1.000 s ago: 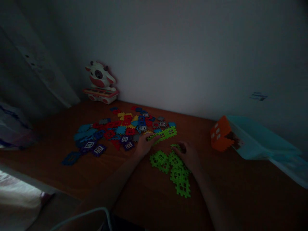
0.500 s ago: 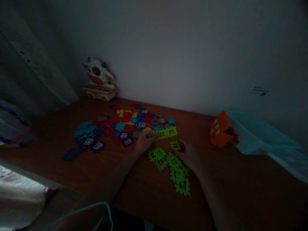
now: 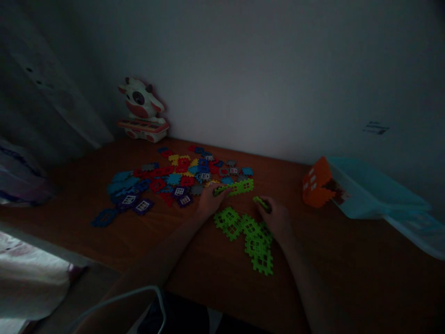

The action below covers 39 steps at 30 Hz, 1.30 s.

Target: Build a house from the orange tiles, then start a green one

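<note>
Dim light hides much here. At the back left of the wooden table [image 3: 83, 222] sits a toy cow [image 3: 139, 104], and a loose heap of red, blue and yellow plastic tiles [image 3: 167, 178] spreads before it, its pieces hard to tell apart. The left hand [image 3: 210, 202] closes narrowly on the end of a green tile strip [image 3: 241, 187], hiding that end. The right hand [image 3: 274, 218] pinches a small green piece [image 3: 262, 204], partly shadowed, just beside a joined green tile cluster [image 3: 248, 239]. Further right, an orange tile house [image 3: 318, 184] rests against a pale blue bag [image 3: 368, 190], which the frame cuts off.

A dim room at home, with a wooden desk [image 3: 347, 260], curtain [image 3: 59, 88] and toy cow [image 3: 141, 109].
</note>
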{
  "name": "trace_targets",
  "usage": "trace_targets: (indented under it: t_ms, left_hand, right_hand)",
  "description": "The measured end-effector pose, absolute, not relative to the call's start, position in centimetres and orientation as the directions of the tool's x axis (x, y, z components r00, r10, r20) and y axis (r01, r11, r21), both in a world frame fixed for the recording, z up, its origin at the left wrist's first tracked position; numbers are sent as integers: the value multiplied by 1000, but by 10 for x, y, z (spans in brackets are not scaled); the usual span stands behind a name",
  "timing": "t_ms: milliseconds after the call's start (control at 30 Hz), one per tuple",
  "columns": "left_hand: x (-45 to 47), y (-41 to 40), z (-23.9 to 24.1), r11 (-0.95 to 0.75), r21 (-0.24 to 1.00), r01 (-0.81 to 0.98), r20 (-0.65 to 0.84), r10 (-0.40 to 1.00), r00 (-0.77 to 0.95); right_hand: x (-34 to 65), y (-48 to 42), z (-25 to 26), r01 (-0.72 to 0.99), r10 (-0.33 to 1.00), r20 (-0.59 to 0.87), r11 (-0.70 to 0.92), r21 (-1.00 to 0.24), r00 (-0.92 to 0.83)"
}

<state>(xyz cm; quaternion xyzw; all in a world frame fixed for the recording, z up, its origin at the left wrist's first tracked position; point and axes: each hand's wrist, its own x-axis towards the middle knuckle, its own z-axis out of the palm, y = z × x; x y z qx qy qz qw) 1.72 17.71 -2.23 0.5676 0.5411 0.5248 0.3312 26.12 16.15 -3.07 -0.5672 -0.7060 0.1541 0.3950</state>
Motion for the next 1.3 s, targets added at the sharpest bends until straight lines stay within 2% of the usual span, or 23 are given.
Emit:
trace_targets:
  t_ms: [167, 367, 600, 667, 833, 900, 1033, 1133, 1300]
  left_hand:
    - [33, 198, -26, -219, 929, 299, 259, 961, -98]
    - [31, 201, -29, -264, 918, 297, 271, 963, 19]
    - [28, 199, -32, -227, 933, 279, 247, 968, -41]
    - [28, 199, -31, -230, 930, 287, 252, 967, -41]
    - [30, 194, -27, -248, 929, 275, 263, 965, -19]
    - [30, 192, -26, -257, 928, 270, 269, 963, -7]
    - [29, 193, -27, -235, 930, 283, 252, 967, -23]
    - [27, 195, -30, -212, 928, 306, 235, 971, -41]
    - [27, 197, -32, -237, 909, 343, 261, 965, -24]
  right_hand:
    - [258, 160, -31, 694, 901, 378, 412, -590, -212]
    - [256, 156, -25, 663, 932, 292, 359, -657, -215]
    - [262, 155, -27, 608, 948, 225, 316, -729, -223]
    - [262, 155, -30, 595, 955, 232, 296, -747, -184]
    - [259, 160, -34, 500, 968, 235, 161, -851, 87]
    - [259, 162, -33, 470, 961, 243, 154, -869, 135]
    - [261, 161, -30, 553, 967, 247, 174, -814, 59]
    - [261, 159, -29, 629, 956, 286, 259, -733, -61]
    - [265, 159, -30, 656, 944, 280, 323, -682, -174]
